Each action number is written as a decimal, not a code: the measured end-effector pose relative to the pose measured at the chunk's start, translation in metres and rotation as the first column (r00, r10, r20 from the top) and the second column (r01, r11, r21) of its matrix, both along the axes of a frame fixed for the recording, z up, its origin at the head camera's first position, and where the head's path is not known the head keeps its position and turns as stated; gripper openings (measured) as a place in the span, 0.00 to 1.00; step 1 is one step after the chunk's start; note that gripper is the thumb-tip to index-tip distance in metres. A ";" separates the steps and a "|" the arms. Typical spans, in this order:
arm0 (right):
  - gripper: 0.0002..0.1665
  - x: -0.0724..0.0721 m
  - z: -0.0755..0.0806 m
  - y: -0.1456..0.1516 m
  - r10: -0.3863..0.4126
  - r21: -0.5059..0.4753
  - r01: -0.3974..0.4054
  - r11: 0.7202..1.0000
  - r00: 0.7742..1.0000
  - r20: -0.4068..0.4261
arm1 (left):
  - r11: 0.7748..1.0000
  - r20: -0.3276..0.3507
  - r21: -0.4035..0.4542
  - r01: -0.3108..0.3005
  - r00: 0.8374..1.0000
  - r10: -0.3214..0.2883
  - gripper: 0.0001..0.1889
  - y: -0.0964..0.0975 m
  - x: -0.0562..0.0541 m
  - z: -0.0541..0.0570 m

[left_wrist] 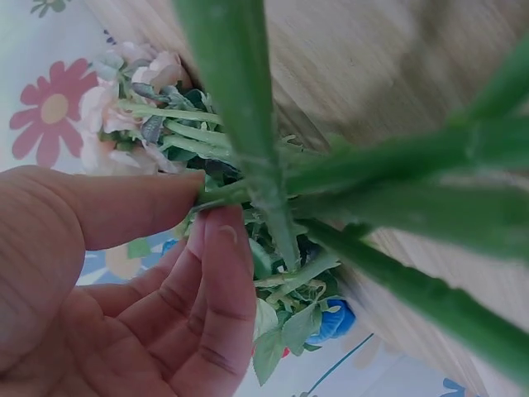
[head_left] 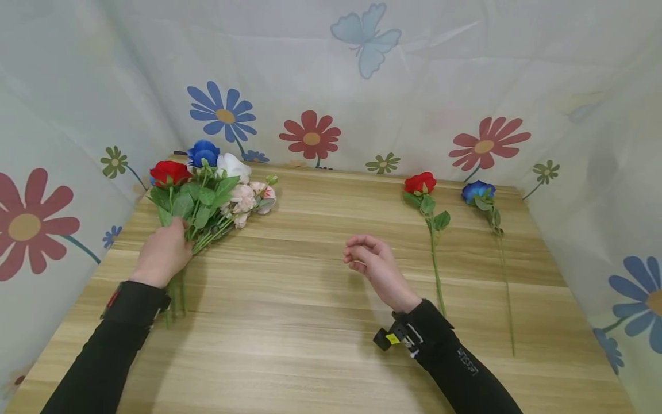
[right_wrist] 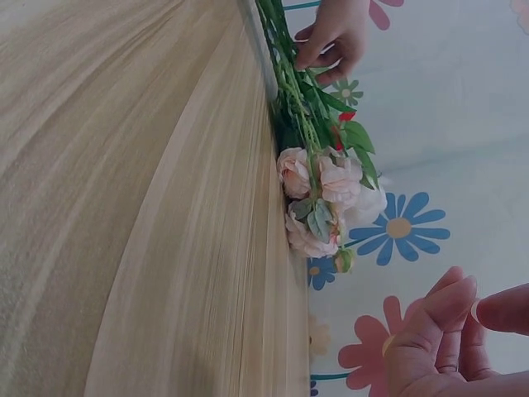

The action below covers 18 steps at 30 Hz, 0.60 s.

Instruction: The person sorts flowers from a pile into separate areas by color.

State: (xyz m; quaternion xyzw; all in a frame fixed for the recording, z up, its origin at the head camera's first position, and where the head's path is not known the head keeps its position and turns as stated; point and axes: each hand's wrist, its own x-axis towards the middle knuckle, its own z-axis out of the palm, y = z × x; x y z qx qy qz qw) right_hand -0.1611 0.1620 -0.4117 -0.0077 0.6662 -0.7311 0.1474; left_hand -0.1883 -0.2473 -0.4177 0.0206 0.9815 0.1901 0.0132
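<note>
At the left of the table lies a bunch of artificial flowers (head_left: 207,198) with a red rose (head_left: 169,172), a blue rose (head_left: 204,153), a white bloom (head_left: 234,167) and pale pink blooms (head_left: 243,198). My left hand (head_left: 162,253) pinches a green stem of this bunch between thumb and fingertips, as the left wrist view shows close up. Other stems (left_wrist: 397,174) cross in front of that hand. Over the middle of the table my right hand (head_left: 377,267) hovers with loosely curled fingers (right_wrist: 446,314), holding nothing.
On the right of the wooden table (head_left: 289,322) lie a single red rose (head_left: 420,183) and a single blue rose (head_left: 478,191), each on a long stem. A flower-printed curtain (head_left: 414,92) stands behind the table and along both sides.
</note>
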 end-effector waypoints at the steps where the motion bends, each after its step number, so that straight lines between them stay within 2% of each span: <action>1: 0.07 0.000 0.000 0.000 0.001 0.000 -0.001 1.000 1.000 0.000 | 1.000 -0.004 0.000 0.004 1.000 -0.004 0.17 0.000 0.000 0.001; 7: 0.07 0.000 -0.002 0.000 0.002 -0.002 -0.002 1.000 1.000 0.001 | 1.000 -0.044 0.017 0.019 0.999 -0.019 0.09 -0.002 0.002 0.003; 14: 0.07 0.001 0.000 -0.002 0.000 -0.003 0.000 1.000 1.000 0.005 | 0.995 -0.193 0.088 0.040 0.981 -0.022 0.11 0.001 0.003 0.005; 18: 0.07 0.001 0.001 -0.003 0.003 0.000 -0.003 1.000 1.000 0.008 | 0.991 -0.239 0.126 0.046 0.971 -0.015 0.11 0.005 0.002 0.010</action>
